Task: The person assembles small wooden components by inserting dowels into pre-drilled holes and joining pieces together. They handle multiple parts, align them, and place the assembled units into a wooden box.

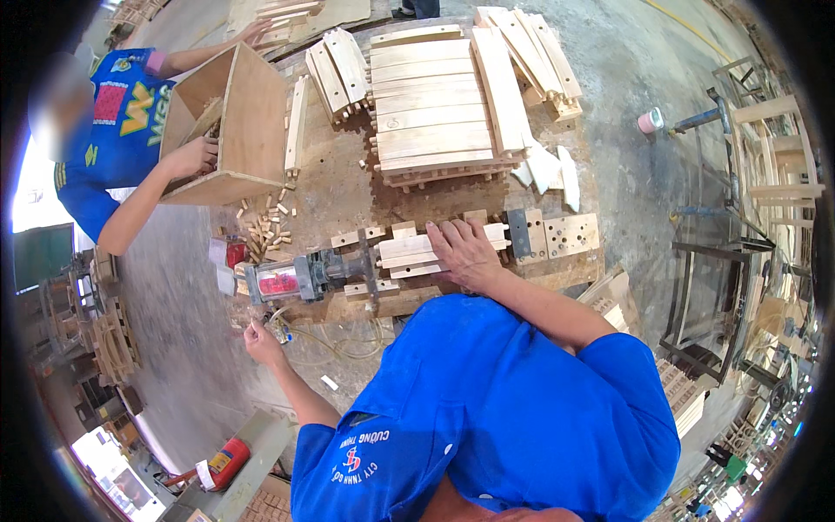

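R hand [464, 252] flat, fingers spread, pressing wood slats [417, 248] in clamp jig [304, 277]; L hand [261, 339] pinching hose by valve. Keep slats flush, fingers off ram.

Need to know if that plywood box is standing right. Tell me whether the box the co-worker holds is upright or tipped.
Tipped. The plywood box leans on one edge, its open side facing the co-worker's hand, which reaches inside.

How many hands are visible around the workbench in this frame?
4. The wearer's right hand presses the wooden slats; left hand by the hoses. A co-worker's two hands touch the plywood box.
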